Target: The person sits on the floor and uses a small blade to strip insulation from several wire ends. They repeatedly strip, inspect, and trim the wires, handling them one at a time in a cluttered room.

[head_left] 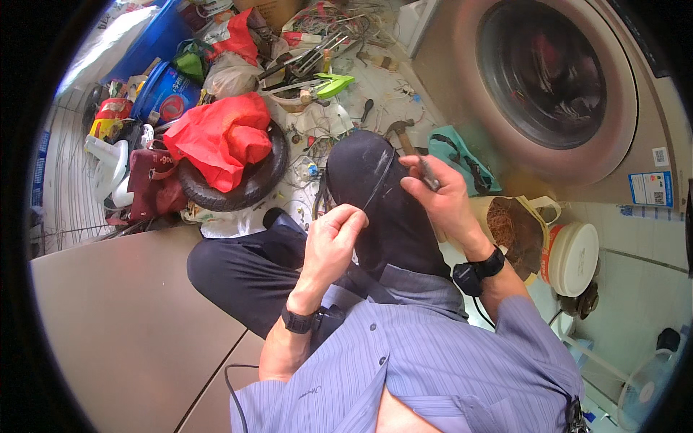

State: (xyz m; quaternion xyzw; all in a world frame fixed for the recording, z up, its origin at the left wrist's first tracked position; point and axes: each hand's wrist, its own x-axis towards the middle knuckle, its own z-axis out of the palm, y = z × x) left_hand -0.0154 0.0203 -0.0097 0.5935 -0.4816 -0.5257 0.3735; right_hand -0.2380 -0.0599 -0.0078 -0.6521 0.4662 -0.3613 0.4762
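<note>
My left hand (332,242) is closed in a pinch above my bent knee, on a thin dark wire (380,180). That wire runs up and right across the black trouser leg, and its far end is hard to make out. Right of the knee, my right hand (449,206) is closed around a short grey metallic tool (429,175); its kind cannot be told. Just beyond that hand lies a hammer (401,133) with a wooden handle, its lower part hidden by the hand and leg.
A washing machine (462,94) stands at the far right. Beside my right arm are a bag of copper-coloured wire (505,224), a lidded white bucket (580,258) and a teal pouch (462,159). Left lie a black tyre (242,195), red plastic bag (224,141) and blue tub (173,94).
</note>
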